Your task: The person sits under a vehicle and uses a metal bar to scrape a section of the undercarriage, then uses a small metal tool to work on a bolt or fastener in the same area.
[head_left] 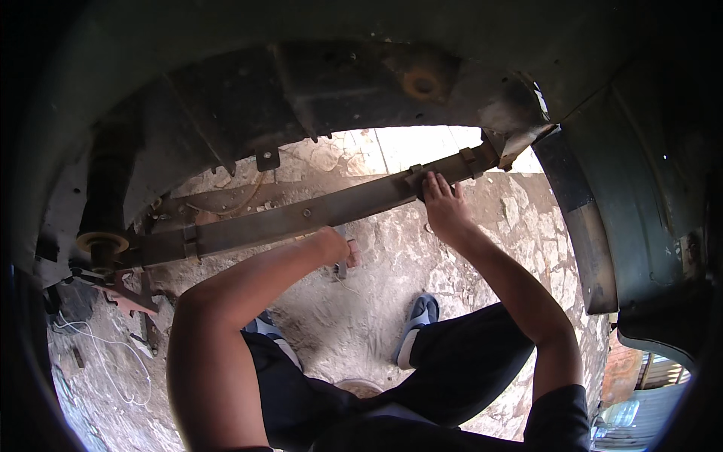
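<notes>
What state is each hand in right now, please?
Left hand: partly hidden, near the long metal bar; its grip cannot be told.
Right hand: fingers on that bar; closed or not cannot be told.

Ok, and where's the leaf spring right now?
In the head view, the leaf spring slants across the upper middle, rising from left to right below the dark wheel arch, with your right hand against it near its right end.

Rough pale ground [392, 264] — thin white cord [148, 380]
</notes>
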`<action>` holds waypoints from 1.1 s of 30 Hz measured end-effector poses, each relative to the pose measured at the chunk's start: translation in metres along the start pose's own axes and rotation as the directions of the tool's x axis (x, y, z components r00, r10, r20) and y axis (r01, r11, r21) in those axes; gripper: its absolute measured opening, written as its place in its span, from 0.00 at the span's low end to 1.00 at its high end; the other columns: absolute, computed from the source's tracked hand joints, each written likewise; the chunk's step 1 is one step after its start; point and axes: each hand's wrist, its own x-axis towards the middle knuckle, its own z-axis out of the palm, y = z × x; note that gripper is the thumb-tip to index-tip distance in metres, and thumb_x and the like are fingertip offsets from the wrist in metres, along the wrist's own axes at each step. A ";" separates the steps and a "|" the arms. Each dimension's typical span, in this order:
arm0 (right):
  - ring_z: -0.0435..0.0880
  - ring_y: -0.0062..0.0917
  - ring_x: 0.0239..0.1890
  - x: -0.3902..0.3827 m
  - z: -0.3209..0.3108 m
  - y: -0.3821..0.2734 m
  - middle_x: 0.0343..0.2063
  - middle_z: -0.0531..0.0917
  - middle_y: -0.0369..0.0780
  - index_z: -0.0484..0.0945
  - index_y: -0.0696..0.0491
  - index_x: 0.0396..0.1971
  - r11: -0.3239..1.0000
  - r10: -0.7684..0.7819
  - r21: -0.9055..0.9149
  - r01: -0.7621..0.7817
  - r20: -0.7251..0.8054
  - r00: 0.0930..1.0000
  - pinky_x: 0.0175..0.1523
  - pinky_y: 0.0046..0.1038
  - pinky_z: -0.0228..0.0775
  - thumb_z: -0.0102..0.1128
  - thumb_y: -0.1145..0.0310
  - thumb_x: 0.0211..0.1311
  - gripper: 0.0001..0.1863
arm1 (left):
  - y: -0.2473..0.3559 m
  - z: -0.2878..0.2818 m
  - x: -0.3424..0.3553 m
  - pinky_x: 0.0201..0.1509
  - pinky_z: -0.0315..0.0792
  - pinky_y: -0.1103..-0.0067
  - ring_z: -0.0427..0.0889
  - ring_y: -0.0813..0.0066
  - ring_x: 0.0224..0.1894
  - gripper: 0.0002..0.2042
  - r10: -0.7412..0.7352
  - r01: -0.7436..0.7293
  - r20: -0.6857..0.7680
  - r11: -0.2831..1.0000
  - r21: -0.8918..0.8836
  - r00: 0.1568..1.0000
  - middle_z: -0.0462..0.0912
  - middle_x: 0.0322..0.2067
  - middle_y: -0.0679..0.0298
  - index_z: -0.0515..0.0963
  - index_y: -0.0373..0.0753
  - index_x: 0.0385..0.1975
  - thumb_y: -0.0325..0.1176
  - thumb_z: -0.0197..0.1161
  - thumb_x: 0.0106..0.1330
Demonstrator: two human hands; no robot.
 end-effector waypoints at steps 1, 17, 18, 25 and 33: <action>0.55 0.38 0.72 -0.002 -0.005 -0.006 0.69 0.57 0.49 0.54 0.62 0.67 0.998 -0.029 -0.049 0.030 0.016 0.999 0.70 0.49 0.49 0.39 0.72 0.65 0.30 | 0.000 -0.001 -0.003 0.38 0.79 0.64 0.86 0.56 0.37 0.08 0.002 -0.002 0.020 1.000 -0.005 1.000 0.85 0.34 0.53 0.84 0.34 0.31 0.26 0.59 0.55; 0.56 0.36 0.71 0.002 0.002 0.017 0.68 0.60 0.47 0.60 0.59 0.66 0.928 -0.070 0.348 0.132 -0.187 0.980 0.72 0.40 0.51 0.45 0.71 0.69 0.26 | 0.009 -0.027 -0.009 0.45 0.75 0.71 0.84 0.73 0.44 0.20 -0.069 0.072 0.097 0.997 -0.023 0.993 0.86 0.40 0.69 0.77 0.57 0.50 0.29 0.62 0.58; 0.56 0.36 0.71 0.001 0.001 0.021 0.68 0.60 0.47 0.60 0.59 0.66 0.934 -0.045 0.341 0.110 -0.192 0.980 0.72 0.40 0.51 0.44 0.71 0.69 0.26 | 0.009 -0.028 -0.009 0.45 0.76 0.72 0.84 0.73 0.44 0.19 -0.052 0.058 0.091 0.997 -0.058 0.994 0.86 0.39 0.69 0.77 0.56 0.50 0.30 0.62 0.58; 0.53 0.35 0.73 0.007 0.010 0.015 0.69 0.58 0.45 0.57 0.58 0.67 0.889 0.060 0.457 0.026 -0.171 0.983 0.73 0.43 0.47 0.39 0.73 0.68 0.27 | 0.006 -0.016 -0.005 0.43 0.77 0.70 0.85 0.69 0.42 0.09 -0.056 0.053 0.057 0.997 0.049 0.997 0.87 0.37 0.67 0.84 0.47 0.38 0.32 0.60 0.59; 0.52 0.35 0.73 0.009 0.013 0.041 0.70 0.55 0.46 0.55 0.57 0.68 0.951 0.051 0.310 -0.008 -0.131 0.990 0.74 0.45 0.44 0.39 0.76 0.64 0.30 | 0.003 -0.005 -0.002 0.41 0.77 0.67 0.86 0.65 0.40 0.07 -0.066 0.064 0.045 0.997 0.040 0.997 0.87 0.36 0.63 0.85 0.43 0.32 0.33 0.62 0.56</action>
